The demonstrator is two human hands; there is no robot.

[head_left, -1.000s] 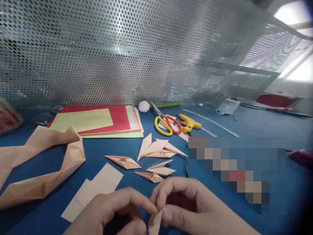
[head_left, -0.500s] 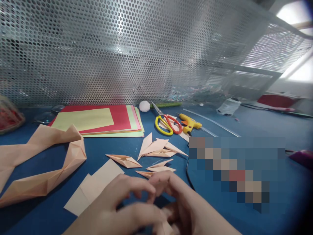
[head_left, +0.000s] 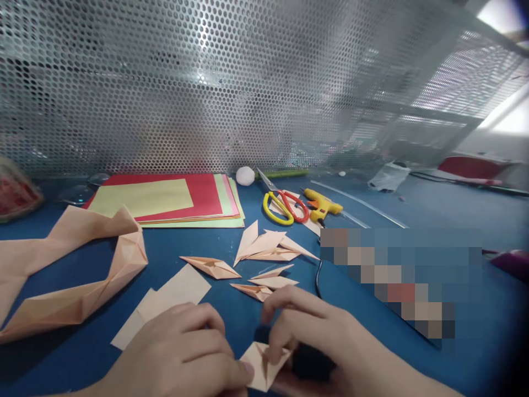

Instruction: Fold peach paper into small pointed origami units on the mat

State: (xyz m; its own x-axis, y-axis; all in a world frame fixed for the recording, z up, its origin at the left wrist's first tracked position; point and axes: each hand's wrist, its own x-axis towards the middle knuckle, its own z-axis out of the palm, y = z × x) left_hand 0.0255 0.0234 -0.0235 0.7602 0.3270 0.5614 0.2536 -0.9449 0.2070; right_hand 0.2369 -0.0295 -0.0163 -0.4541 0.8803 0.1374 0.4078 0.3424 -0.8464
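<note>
A small peach folded paper piece [head_left: 258, 375] with creases lies between my two hands at the bottom centre. My left hand [head_left: 182, 347] has its fingers curled, its thumb pressing the paper's left corner. From the right, my right hand [head_left: 318, 331] grips the same piece, a bent finger pushed against its fold; its thumb is partly hidden below. Just beyond the hands are several pointed folded paper pieces [head_left: 264, 245], and one lone folded piece [head_left: 212, 267] sits to their left. Flat peach paper sheets [head_left: 182, 286] lie partly under my left hand.
A folded peach paper chain [head_left: 95, 298] curves at left. Behind are stacked coloured sheets [head_left: 144, 198], a white ball [head_left: 245, 176], scissors [head_left: 293, 207] and a yellow glue gun [head_left: 324, 205] with a black cord. A metal mesh panel [head_left: 198, 110] closes off the back. A blurred patch covers something at right.
My hands have come apart and lower, uncovering the folded paper between them. My left hand has turned flatter, its thumb now on the paper's edge. The other things keep their places.
</note>
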